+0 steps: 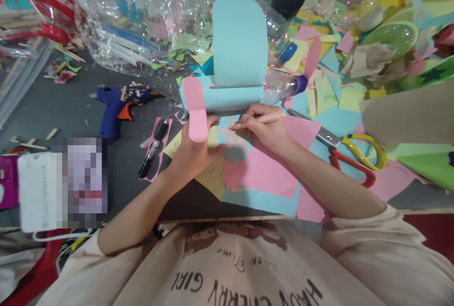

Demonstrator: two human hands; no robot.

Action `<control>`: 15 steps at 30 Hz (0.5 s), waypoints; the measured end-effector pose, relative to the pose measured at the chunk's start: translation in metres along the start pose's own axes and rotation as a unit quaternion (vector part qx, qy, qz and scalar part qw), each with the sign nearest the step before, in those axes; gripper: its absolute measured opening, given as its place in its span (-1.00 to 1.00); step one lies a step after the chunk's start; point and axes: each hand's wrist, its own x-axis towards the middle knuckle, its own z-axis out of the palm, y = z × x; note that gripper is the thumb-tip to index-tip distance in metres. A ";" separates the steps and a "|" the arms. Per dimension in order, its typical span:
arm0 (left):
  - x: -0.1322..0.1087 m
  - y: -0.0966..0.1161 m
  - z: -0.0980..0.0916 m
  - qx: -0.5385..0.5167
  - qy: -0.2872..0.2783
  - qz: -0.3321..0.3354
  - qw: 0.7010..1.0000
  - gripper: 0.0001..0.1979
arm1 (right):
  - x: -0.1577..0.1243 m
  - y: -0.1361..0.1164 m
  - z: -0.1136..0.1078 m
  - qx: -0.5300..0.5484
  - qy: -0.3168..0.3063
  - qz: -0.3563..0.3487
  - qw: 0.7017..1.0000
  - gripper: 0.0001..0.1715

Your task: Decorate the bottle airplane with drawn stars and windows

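Observation:
My right hand point(264, 126) is closed around a slim pink pen point(271, 117), its tip down on a small light-blue paper piece point(243, 143). Thumb and forefinger of my left hand point(191, 152) are spread apart at the left edge of that piece; a pink paper strip point(197, 124) hides some of its fingers. Just beyond both hands lies a plastic bottle point(278, 86) on its side, wrapped in light-blue paper. A large rounded light-blue paper flap point(240, 36) stands up from it, and its purple cap point(301, 83) points right. Pink paper sheets point(273, 169) lie under my right forearm.
Left of my hands are a blue glue gun point(115, 107) and a black pen point(154, 147) on pink paper. Scissors point(340, 145) with red and yellow handles lie at right. Clear plastic bottles point(142, 22) and paper scraps point(324, 93) crowd the back and right.

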 end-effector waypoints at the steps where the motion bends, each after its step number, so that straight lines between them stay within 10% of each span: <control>1: 0.000 0.000 0.000 0.001 0.000 0.000 1.000 -0.49 | 0.000 0.001 0.000 0.004 -0.001 -0.001 1.000 -0.70; 9: 0.001 0.000 0.002 0.012 0.013 0.005 1.000 -0.52 | 0.002 0.005 -0.007 0.063 0.012 -0.022 0.998 -0.65; 15: 0.001 0.002 0.001 0.027 0.031 0.030 0.999 -0.61 | -0.008 0.012 -0.010 -0.002 0.105 -0.186 0.977 -0.48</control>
